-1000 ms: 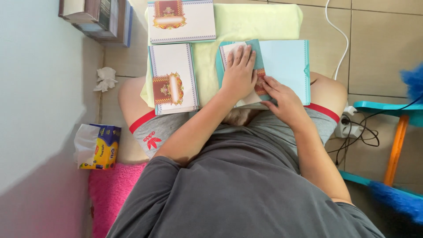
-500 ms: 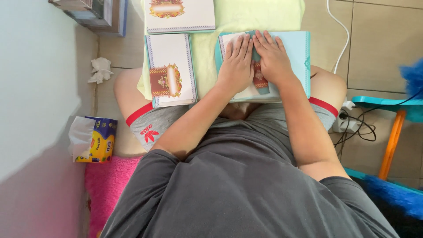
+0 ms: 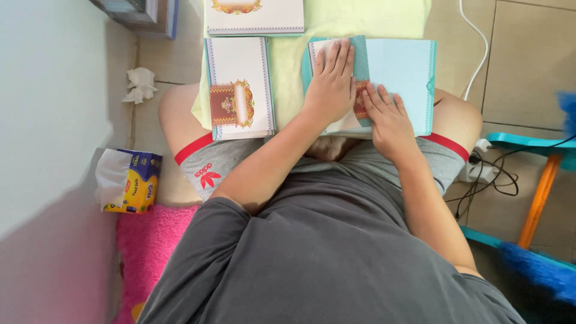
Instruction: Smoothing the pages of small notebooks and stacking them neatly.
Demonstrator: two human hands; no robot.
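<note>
Both hands lie flat, holding nothing: the left hand (image 3: 330,81) and right hand (image 3: 389,120) press the light blue paper card (image 3: 399,78), just right of the white patterned card stack (image 3: 239,87). Folding step, I think; next needs firm creasing.

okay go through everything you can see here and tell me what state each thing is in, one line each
Teal card: partly folded, lying flat on the lap.
Left hand: flat, pressing the card.
Right hand: flat, fingers on the card.
Card stack: closed, stacked, untouched.
Upper card stack: closed, partly out of view.
Tissue pack: opened.
Tissue: crumpled on the floor.
</note>
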